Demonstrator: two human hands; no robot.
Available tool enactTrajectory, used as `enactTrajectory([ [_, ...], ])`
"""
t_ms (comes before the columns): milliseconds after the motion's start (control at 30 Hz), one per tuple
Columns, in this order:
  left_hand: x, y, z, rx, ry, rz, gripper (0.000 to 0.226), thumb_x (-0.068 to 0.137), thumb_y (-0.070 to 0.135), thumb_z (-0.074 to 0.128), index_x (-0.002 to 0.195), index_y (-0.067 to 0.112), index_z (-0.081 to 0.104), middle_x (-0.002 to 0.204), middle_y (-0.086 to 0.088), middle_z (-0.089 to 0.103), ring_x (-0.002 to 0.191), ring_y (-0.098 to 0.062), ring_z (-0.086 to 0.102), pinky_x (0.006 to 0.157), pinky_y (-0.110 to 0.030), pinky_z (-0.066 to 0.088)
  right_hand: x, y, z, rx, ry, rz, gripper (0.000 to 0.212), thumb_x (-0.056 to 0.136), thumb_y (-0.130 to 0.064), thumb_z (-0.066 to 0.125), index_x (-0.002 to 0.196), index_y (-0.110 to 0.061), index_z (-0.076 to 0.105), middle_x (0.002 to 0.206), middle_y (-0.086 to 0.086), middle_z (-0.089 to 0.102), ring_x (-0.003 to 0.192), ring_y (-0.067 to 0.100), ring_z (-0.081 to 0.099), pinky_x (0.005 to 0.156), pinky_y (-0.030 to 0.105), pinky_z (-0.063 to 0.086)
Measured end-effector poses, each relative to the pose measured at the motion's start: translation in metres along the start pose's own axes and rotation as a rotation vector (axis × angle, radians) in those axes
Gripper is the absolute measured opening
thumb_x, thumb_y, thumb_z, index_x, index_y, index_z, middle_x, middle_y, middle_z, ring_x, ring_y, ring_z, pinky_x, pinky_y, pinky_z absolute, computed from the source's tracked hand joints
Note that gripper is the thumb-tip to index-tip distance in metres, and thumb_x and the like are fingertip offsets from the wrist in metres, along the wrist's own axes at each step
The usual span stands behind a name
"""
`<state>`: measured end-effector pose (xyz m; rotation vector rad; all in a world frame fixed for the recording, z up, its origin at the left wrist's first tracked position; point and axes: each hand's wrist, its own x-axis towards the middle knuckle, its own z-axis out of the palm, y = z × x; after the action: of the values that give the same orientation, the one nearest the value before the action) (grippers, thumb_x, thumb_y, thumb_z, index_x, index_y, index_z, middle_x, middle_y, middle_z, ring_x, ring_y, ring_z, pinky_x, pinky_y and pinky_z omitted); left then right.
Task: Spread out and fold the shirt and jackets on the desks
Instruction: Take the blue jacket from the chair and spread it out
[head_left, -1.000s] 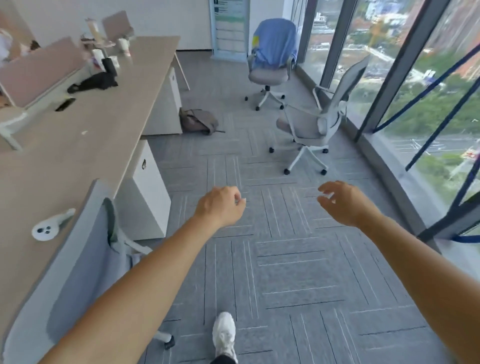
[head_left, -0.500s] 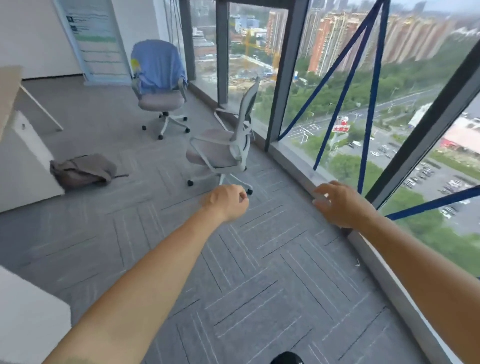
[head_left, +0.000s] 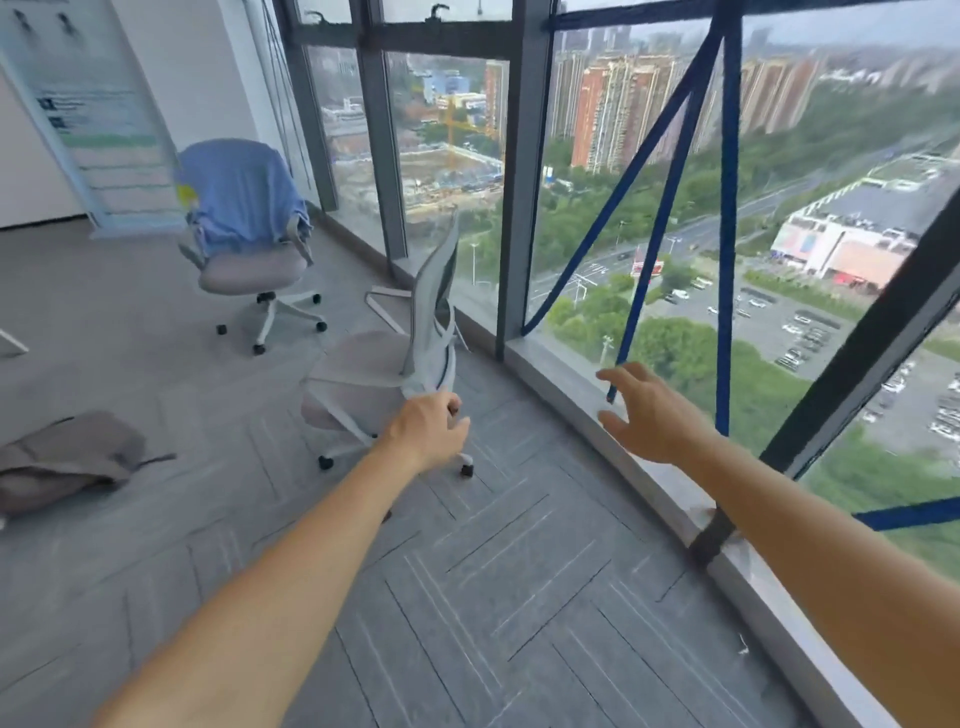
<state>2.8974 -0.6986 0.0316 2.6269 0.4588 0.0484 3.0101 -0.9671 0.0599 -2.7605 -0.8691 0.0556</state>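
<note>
A blue shirt (head_left: 241, 195) hangs over the back of an office chair (head_left: 254, 270) at the far left of the room. A grey garment (head_left: 67, 457) lies crumpled on the carpet at the left edge. My left hand (head_left: 428, 428) is stretched forward with its fingers curled shut and nothing in it, in front of a second grey mesh chair (head_left: 431, 322). My right hand (head_left: 641, 410) is stretched out over the window sill, fingers apart and holding nothing. No desk is in view.
A wall of floor-to-ceiling windows (head_left: 649, 208) with dark frames and blue straps runs along the right. A low grey sill (head_left: 639, 467) lines its base. The floor is grey patterned carpet (head_left: 493, 597). A poster board (head_left: 88, 114) stands at the back left.
My view has swung right, away from the desk and toward the windows. The chairs now sit closer. Both arms stay stretched forward, the right hand's fingers a little wider apart.
</note>
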Motion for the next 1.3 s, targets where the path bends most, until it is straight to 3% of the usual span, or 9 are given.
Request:
enactTrajectory([
  [200,0.132,-0.008,-0.017,-0.044,0.107,-0.04,0.043,0.096,0.033,0.055,0.134,0.011,0.053,0.131,-0.013,0.054,0.118,-0.031,0.055,0.101,-0.04,0.045,0.156,0.006,0.002,-0.051,0.003,-0.063,0.06,0.095,-0.039,0.06,0.147,-0.018,0.039,0.151,0.004,0.032,0.12,0.029,0.055,0.099,0.045,0.05],
  [467,0.332,-0.051,-0.021,-0.184,0.113,-0.076,0.051,0.097,0.031,0.057,0.141,0.011,0.042,0.139,-0.015,0.043,0.125,-0.033,0.046,0.102,-0.036,0.037,0.366,-0.009,0.03,-0.138,-0.054,-0.13,0.06,0.097,-0.04,0.058,0.149,-0.018,0.039,0.152,0.004,0.03,0.118,0.028,0.056,0.1,0.039,0.048],
  [567,0.412,-0.08,-0.034,-0.204,0.127,-0.122,0.051,0.095,0.03,0.058,0.14,0.011,0.043,0.136,-0.018,0.047,0.121,-0.036,0.05,0.102,-0.041,0.04,0.443,-0.015,0.041,-0.203,-0.108,-0.154,0.061,0.099,-0.041,0.054,0.152,-0.019,0.034,0.154,0.002,0.028,0.122,0.029,0.054,0.097,0.038,0.047],
  [700,0.49,-0.1,-0.04,-0.145,0.151,-0.128,0.055,0.091,0.026,0.06,0.14,0.007,0.044,0.132,-0.019,0.049,0.122,-0.036,0.048,0.106,-0.043,0.039,0.531,-0.023,0.048,-0.329,-0.117,-0.264,0.063,0.099,-0.043,0.053,0.154,-0.022,0.029,0.156,0.0,0.027,0.135,0.027,0.041,0.098,0.04,0.045],
  [867,0.574,-0.097,-0.018,0.014,0.07,-0.104,0.078,0.091,0.036,0.061,0.152,0.006,0.023,0.153,-0.015,0.034,0.139,-0.033,0.035,0.116,-0.042,0.028,0.641,-0.018,0.068,-0.376,-0.131,-0.38,0.07,0.097,-0.044,0.055,0.156,-0.022,0.024,0.159,0.0,0.025,0.139,0.027,0.037,0.109,0.044,0.04],
  [1000,0.631,-0.099,-0.003,-0.081,0.046,-0.243,0.073,0.092,0.045,0.061,0.149,0.014,0.03,0.144,-0.013,0.043,0.129,-0.033,0.046,0.102,-0.044,0.042,0.725,-0.004,0.091,-0.381,-0.12,-0.478,0.078,0.095,-0.042,0.061,0.156,-0.023,0.018,0.161,0.001,0.02,0.142,0.028,0.032,0.111,0.042,0.036],
  [1133,0.671,-0.1,0.004,-0.118,0.101,-0.378,0.055,0.091,0.048,0.06,0.135,0.018,0.048,0.126,-0.007,0.058,0.112,-0.03,0.058,0.087,-0.039,0.048,0.813,0.003,0.117,-0.433,-0.17,-0.636,0.085,0.091,-0.043,0.065,0.158,-0.025,0.016,0.165,0.003,0.011,0.152,0.027,0.012,0.12,0.045,0.017],
  [1200,0.683,-0.097,0.001,-0.121,0.05,-0.486,0.05,0.091,0.05,0.061,0.13,0.021,0.052,0.121,-0.005,0.061,0.109,-0.029,0.06,0.085,-0.037,0.049,0.855,0.0,0.12,-0.444,-0.189,-0.752,0.073,0.09,-0.045,0.064,0.152,-0.026,0.031,0.161,0.003,0.024,0.151,0.026,0.015,0.12,0.045,0.015],
  [1300,0.696,-0.092,0.002,-0.175,0.027,-0.603,0.022,0.09,0.048,0.063,0.105,0.034,0.055,0.107,0.003,0.065,0.093,-0.023,0.059,0.077,-0.031,0.046,0.908,-0.004,0.126,-0.465,-0.216,-0.953,0.047,0.086,-0.047,0.066,0.124,-0.022,0.056,0.13,0.003,0.058,0.132,0.026,0.044,0.115,0.04,0.023],
])
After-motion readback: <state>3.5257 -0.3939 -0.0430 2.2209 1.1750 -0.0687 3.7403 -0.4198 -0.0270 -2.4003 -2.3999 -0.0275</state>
